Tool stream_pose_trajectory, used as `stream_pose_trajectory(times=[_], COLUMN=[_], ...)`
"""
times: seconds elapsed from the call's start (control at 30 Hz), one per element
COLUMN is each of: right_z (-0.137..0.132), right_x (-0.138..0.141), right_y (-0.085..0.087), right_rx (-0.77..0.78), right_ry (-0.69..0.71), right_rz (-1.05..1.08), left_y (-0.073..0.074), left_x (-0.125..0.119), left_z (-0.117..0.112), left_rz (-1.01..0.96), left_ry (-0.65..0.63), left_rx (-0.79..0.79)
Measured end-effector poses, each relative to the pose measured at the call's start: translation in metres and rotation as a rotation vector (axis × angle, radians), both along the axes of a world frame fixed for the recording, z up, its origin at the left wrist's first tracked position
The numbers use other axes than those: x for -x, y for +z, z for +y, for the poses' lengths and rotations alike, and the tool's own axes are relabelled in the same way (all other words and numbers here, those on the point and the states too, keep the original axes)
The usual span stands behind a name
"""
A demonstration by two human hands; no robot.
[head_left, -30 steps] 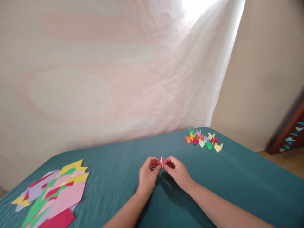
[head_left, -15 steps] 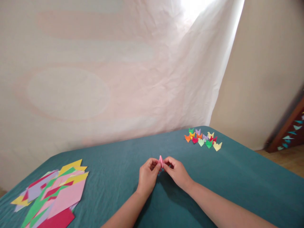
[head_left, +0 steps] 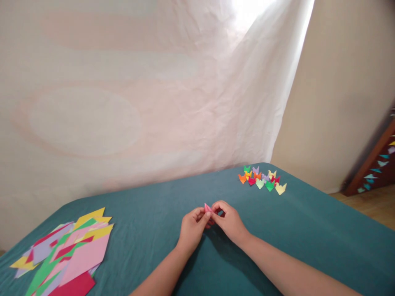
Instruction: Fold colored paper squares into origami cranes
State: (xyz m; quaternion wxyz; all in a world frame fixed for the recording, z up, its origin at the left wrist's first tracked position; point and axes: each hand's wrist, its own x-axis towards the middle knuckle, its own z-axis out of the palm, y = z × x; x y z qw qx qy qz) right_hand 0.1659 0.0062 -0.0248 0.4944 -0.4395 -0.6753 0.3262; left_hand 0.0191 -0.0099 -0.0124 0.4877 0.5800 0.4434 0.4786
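A small folded piece of pink paper is pinched between my two hands, its pointed tip sticking up and leaning left. My left hand grips it from the left with thumb and fingers. From the right, my right hand closes thumb and fingertips on its other side. The fingers cover the lower part of the paper, so its full shape is hidden. Both hands are over the middle of the green-covered table.
Overlapping coloured paper sheets lie at the left of the table. Several small folded paper birds are grouped at the far right. A pale sheet hangs behind the table. Paper shapes decorate a brown panel at the far right.
The pink paper has tilted left, and its tip now sits a little lower. My right fingers have come closer to the left ones. The whole view has shifted slightly.
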Motion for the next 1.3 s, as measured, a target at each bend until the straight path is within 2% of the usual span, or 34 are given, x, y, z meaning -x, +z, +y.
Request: stream_pose_trajectory(times=[0.13,0.3,0.43,0.63,0.97,1.2,1.3], right_z=[-0.0006,-0.0002,-0.0036,-0.0071,-0.0084,-0.0084,-0.0076], right_x=[0.0013,-0.0004,-0.0004,0.0006,0.002,0.0036,0.0029], right_y=[-0.0003,-0.0003,0.0035,0.005,0.0013,0.0004,-0.001], right_rx=[0.071,0.084,0.085,0.064,0.108,0.143,0.111], right_ry=[0.014,0.065,0.107,0.155,0.245,0.262,0.254], right_rz=[0.057,0.033,0.018,-0.045,-0.033,-0.075,-0.117], left_y=[-0.0025,-0.003,-0.0019,-0.0011,0.0001,-0.0003,-0.0015], left_x=[0.0004,0.0018,0.003,0.0059,0.0079,0.0076,0.0067], left_z=[0.0009,0.0003,0.0011,0.0027,0.0019,0.0061,0.0068], left_rz=[0.048,0.149,0.103,0.118,0.127,0.083,0.061], left_ry=[0.043,0.145,0.194,0.216,0.194,0.242,0.22], left_rx=[-0.028,-0.084,-0.118,-0.121,-0.127,-0.092,-0.074])
